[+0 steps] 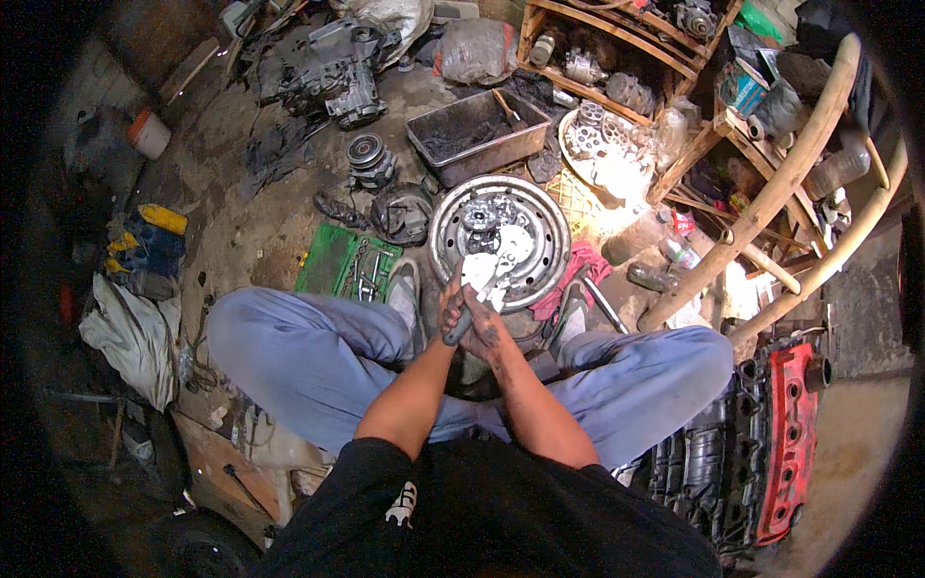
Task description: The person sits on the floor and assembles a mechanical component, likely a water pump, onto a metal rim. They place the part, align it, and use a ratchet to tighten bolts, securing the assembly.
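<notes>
- Both hands are meeting at the near rim of the steel wheel rim (pixel 540 217), which is lying flat on the floor between my knees.
- My left hand (pixel 453 306) is curling shut around a dark tool handle (pixel 457 329) that is slanting down toward my lap.
- My right hand (pixel 485 328) is pressing against the left one, its fingers folding over the same spot; I cannot tell exactly what it is pinching.
- I am seeing a pale metal part (pixel 491 265), glaring white in the light, sitting inside the wheel rim just beyond my hands.
- A green tool case (pixel 328 258) is lying open to the left of the wheel rim, just beside my left shoe.
- A grey metal tray (pixel 477 135) is resting beyond the wheel rim, and a dark engine block (pixel 332 67) is sitting farther back on the left.
- A bamboo chair (pixel 780 183) is standing to the right of the wheel rim.
- A red engine cover (pixel 785 433) is lying well to the right and nearer me, past my right knee.
</notes>
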Available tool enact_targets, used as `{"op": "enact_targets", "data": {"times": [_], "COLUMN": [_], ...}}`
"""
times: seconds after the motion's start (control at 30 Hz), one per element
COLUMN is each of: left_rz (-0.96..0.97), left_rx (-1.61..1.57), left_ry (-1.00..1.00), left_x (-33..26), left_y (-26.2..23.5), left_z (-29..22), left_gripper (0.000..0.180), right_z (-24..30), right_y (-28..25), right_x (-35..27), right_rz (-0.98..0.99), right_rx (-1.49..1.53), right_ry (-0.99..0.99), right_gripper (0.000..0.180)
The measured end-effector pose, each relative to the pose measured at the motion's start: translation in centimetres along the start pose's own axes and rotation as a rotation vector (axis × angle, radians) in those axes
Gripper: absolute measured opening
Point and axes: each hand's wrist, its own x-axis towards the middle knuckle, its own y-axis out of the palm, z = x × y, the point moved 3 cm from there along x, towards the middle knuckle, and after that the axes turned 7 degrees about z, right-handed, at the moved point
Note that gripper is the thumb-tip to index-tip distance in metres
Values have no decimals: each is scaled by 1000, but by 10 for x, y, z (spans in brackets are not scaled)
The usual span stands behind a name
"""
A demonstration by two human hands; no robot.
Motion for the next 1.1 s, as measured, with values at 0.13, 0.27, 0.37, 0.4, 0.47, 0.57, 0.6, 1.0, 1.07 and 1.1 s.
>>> {"op": "enact_targets", "data": {"times": [0.13, 0.27, 0.37, 0.4, 0.47, 0.57, 0.6, 1.0, 1.07, 1.1], "left_rz": [32, -49, -204, -196, -151, -133, -202, -338, -381, -387], "left_rx": [-204, 449, 216, 87, -193, -539, -588, -574, -567, -595], "left_ry": [191, 305, 67, -15, -202, -432, -466, -462, -508, -509], "left_x": [-17, -25, -17, -13, -19, -45, -50, -54, -51, -46], "left_y": [-4, 24, -7, -4, 10, 30, 37, 35, 29, 24], "left_z": [7, -59, 10, 23, 13, -43, -45, -52, -65, -60], "left_gripper": [87, 122, 100, 94, 82, 76, 75, 68, 65, 64], "right_z": [22, 91, 133, 143, 141, 116, 106, 84, 76, 74], "right_y": [-19, -123, -68, -79, -110, -185, -195, -161, -153, -145], "right_x": [-4, 1, 29, 30, 26, 36, 46, 33, 25, 20], "right_rz": [-20, -144, -314, -315, -460, -633, -576, -526, -594, -620], "right_rx": [-65, -307, -594, -624, -813, -953, -876, -996, -819, -785], "right_ry": [24, -185, -238, -257, -223, -128, -105, -117, -165, -148], "right_gripper": [38, 44, 45, 44, 34, 33, 33, 30, 31, 32]}}
